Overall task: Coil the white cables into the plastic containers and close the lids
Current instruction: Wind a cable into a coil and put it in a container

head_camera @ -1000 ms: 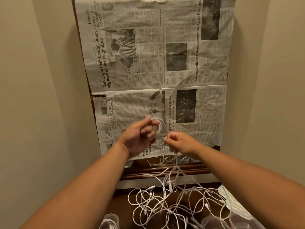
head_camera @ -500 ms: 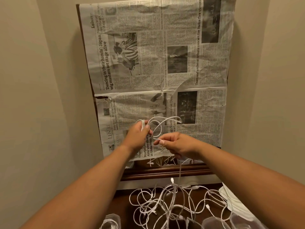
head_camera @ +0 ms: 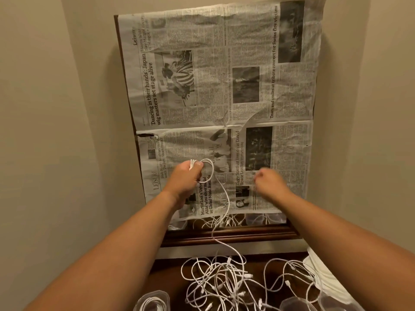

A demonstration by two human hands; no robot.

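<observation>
The left hand (head_camera: pixel 183 179) gripped a small coil of white cable (head_camera: pixel 207 169), with the thumb pressed over the gathered loops. It held the coil up in front of the newspaper (head_camera: pixel 224 86) that covered a wood-framed mirror (head_camera: pixel 224 234). From the coil a loose tail ran down past the mirror's lower rail into the tangle of white cables (head_camera: pixel 224 281) on the dark table (head_camera: pixel 168 281).

The right hand (head_camera: pixel 269 181) hung apart from the coil, off to its right, with its fingers curled (motion blur smeared the fingertips, so I could not tell whether they pinched any cable).

Only a narrow strip of glass showed below the paper, and it reflected more cable.

At the bottom edge a clear plastic container (head_camera: pixel 152 299) was cut off by the frame. A coiled cable lay inside it, and its lid could not be made out. Two more clear tubs (head_camera: pixel 292 305) at the bottom right were cut off as well, and their contents were hard to read. A white sheet (head_camera: pixel 318 272), paper or cloth, lay at the table's right edge, partly hidden behind the right forearm.
</observation>
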